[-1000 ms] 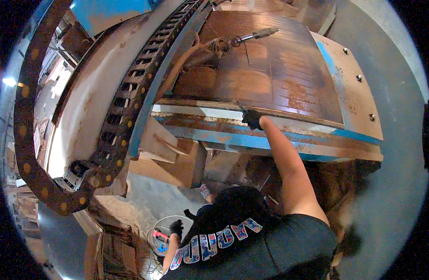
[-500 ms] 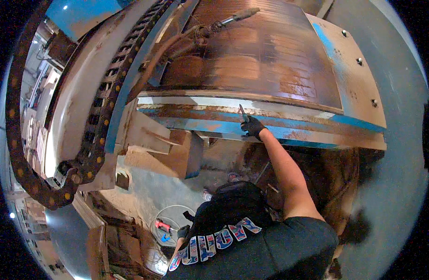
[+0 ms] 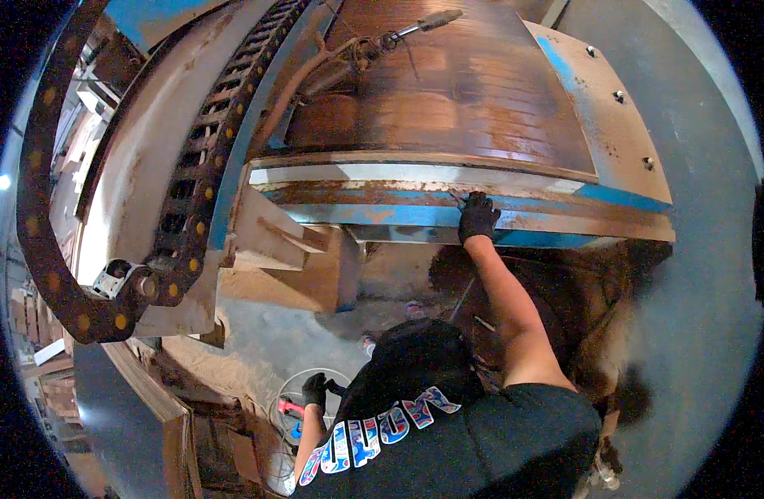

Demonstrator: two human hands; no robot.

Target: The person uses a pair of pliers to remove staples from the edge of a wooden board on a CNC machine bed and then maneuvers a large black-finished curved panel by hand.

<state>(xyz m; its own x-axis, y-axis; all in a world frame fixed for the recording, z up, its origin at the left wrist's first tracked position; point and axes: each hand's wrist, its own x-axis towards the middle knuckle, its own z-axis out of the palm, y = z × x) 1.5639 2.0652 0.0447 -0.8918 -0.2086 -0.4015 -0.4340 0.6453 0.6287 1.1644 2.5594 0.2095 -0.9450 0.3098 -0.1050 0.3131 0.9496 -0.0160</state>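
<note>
My right hand (image 3: pixel 479 218), in a black glove, rests on the long front beam (image 3: pixel 382 212) of a dusty machine. Its fingers close round a slim, pointed, knife-like tool (image 3: pixel 459 199), whose tip shows just left of the knuckles. Brown dust lies caked along the beam's white and blue paint. Low beside my body hangs my left hand (image 3: pixel 314 388), gloved in black too; its fingers are too dark and small to make out. Below that hand, a red tool (image 3: pixel 290 407) with a blue part shows beside a pale looped hose.
Behind the beam lies a ribbed brown bed (image 3: pixel 448 100), with a hose-fed metal nozzle (image 3: pixel 411 32) over it. A cable chain (image 3: pixel 195 183) curves down at the left. Stacked boards (image 3: pixel 162 391) stand lower left. Bolts (image 3: pixel 619 96) stick up from the right-hand plate.
My right hand has slid slightly right along the beam, its back now turned up and the tool mostly covered. My left hand has risen. The view has shifted a little.
</note>
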